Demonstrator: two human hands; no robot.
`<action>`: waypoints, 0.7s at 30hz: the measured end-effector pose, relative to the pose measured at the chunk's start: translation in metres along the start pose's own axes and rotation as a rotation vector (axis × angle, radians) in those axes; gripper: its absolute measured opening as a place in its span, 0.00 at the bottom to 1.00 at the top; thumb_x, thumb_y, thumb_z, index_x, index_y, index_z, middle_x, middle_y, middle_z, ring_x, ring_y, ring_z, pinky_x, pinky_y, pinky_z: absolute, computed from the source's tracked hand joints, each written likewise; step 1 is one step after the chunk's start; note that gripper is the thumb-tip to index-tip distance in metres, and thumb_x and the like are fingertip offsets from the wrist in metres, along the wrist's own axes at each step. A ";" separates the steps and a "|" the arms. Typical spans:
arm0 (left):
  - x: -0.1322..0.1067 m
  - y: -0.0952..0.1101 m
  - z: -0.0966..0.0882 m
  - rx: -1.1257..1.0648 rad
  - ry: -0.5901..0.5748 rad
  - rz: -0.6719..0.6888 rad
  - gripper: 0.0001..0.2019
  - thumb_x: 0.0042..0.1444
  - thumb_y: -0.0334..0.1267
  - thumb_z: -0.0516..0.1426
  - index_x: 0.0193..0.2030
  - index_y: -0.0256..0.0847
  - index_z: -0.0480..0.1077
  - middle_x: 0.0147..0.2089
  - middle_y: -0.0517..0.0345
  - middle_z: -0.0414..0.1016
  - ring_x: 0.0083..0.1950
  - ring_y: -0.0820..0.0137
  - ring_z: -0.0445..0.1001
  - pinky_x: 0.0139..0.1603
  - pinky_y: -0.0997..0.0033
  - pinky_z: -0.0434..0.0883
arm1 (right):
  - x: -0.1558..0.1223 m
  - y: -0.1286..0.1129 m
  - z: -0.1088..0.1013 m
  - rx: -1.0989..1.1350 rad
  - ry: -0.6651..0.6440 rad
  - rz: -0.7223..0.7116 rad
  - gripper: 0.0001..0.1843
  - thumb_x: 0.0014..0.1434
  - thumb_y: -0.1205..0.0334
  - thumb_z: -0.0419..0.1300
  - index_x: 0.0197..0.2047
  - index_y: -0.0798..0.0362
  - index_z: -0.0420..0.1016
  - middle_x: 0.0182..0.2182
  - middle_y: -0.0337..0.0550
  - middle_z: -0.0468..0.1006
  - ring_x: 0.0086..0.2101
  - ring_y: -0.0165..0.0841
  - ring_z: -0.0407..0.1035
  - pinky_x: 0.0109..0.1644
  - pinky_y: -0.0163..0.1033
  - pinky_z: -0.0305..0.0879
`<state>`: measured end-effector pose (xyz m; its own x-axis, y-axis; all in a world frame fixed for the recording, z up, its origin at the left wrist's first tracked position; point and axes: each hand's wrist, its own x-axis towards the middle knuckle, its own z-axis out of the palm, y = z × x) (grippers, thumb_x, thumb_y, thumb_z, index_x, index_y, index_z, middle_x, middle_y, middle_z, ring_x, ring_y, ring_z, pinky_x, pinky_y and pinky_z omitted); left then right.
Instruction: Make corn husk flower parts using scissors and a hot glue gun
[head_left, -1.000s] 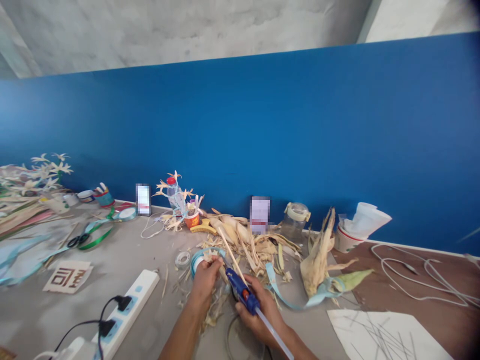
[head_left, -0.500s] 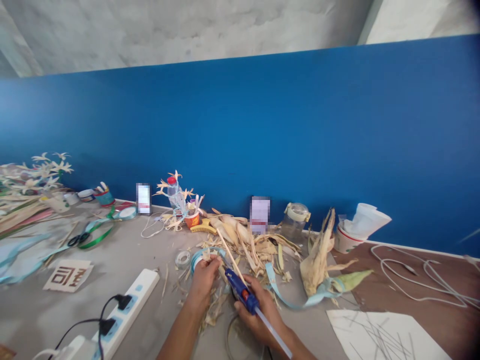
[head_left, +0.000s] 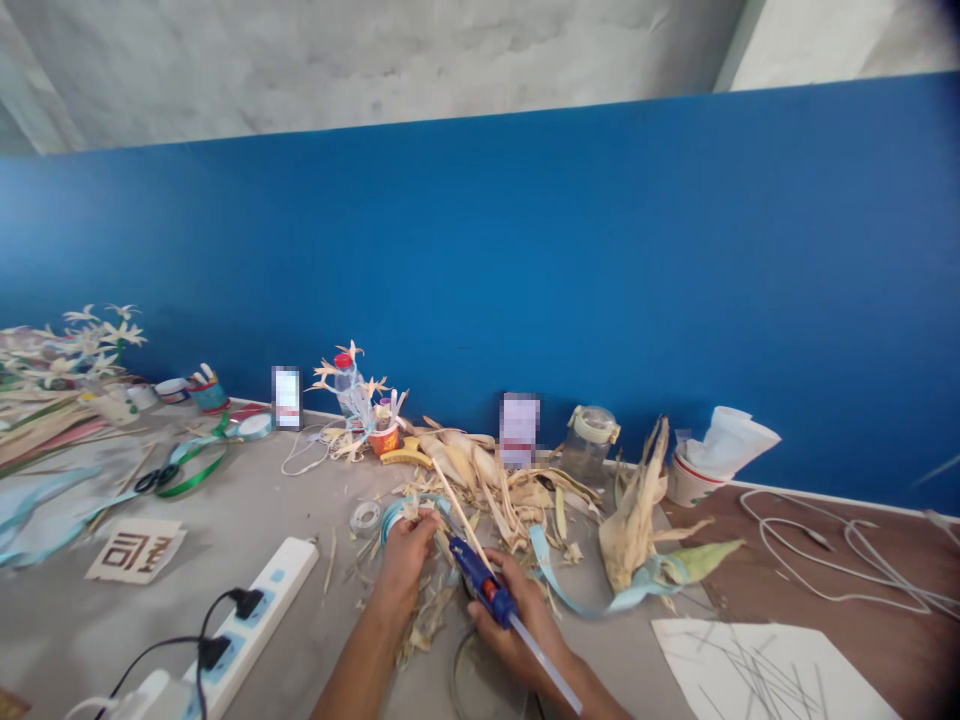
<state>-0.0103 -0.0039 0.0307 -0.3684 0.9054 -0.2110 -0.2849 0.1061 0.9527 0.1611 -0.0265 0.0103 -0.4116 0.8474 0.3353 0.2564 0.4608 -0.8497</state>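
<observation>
My right hand (head_left: pixel 517 625) is closed round a blue glue gun (head_left: pixel 481 582) with a clear glue stick poking out of its back. The nozzle points up-left at a thin wooden stick (head_left: pixel 456 505). My left hand (head_left: pixel 403 555) is closed in a pinch on a small pale husk piece at the stick's lower end. Both hands hover just above a heap of dried corn husks (head_left: pixel 517 495) and a roll of light blue ribbon (head_left: pixel 395 513) on the table.
A white power strip (head_left: pixel 255 620) with black plugs lies to the left. Scissors (head_left: pixel 156 481) and green ribbon are farther left. A glass jar (head_left: pixel 589 440), a paper cup (head_left: pixel 690 480), white cables (head_left: pixel 840 555) and a white sheet (head_left: pixel 757 670) sit to the right, against a blue wall.
Both hands stay almost in place; the glue gun and stick have shifted very slightly toward me and left.
</observation>
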 end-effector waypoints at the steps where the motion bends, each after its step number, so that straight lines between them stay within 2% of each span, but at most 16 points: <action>1: 0.000 0.001 0.000 -0.001 -0.001 0.000 0.16 0.37 0.47 0.62 0.20 0.42 0.59 0.16 0.73 0.48 0.18 0.78 0.47 0.21 0.74 0.48 | 0.000 0.000 0.000 0.004 -0.002 0.000 0.23 0.51 0.63 0.56 0.51 0.54 0.61 0.26 0.38 0.75 0.24 0.31 0.68 0.28 0.33 0.65; 6: -0.001 0.000 0.001 0.020 -0.009 -0.003 0.15 0.37 0.47 0.62 0.22 0.42 0.61 0.16 0.72 0.51 0.18 0.78 0.49 0.21 0.74 0.49 | -0.001 0.002 0.000 0.011 -0.012 0.003 0.24 0.52 0.63 0.56 0.53 0.53 0.60 0.27 0.39 0.76 0.25 0.32 0.70 0.29 0.33 0.66; 12: 0.000 -0.001 0.001 0.022 -0.012 0.000 0.15 0.37 0.47 0.62 0.20 0.42 0.60 0.16 0.73 0.48 0.18 0.78 0.47 0.21 0.74 0.49 | 0.000 0.002 -0.001 -0.002 -0.015 0.010 0.24 0.52 0.63 0.56 0.53 0.53 0.60 0.27 0.38 0.76 0.25 0.31 0.69 0.29 0.33 0.66; 21: -0.002 0.004 -0.001 0.020 -0.001 0.000 0.16 0.37 0.47 0.62 0.20 0.42 0.60 0.15 0.73 0.49 0.17 0.79 0.47 0.21 0.74 0.48 | 0.001 -0.001 -0.002 -0.066 -0.010 -0.001 0.23 0.50 0.64 0.57 0.51 0.53 0.62 0.26 0.37 0.76 0.23 0.31 0.69 0.28 0.33 0.66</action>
<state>-0.0117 -0.0055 0.0347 -0.3675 0.9059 -0.2107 -0.2667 0.1144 0.9570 0.1617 -0.0259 0.0125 -0.4207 0.8442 0.3321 0.3125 0.4785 -0.8206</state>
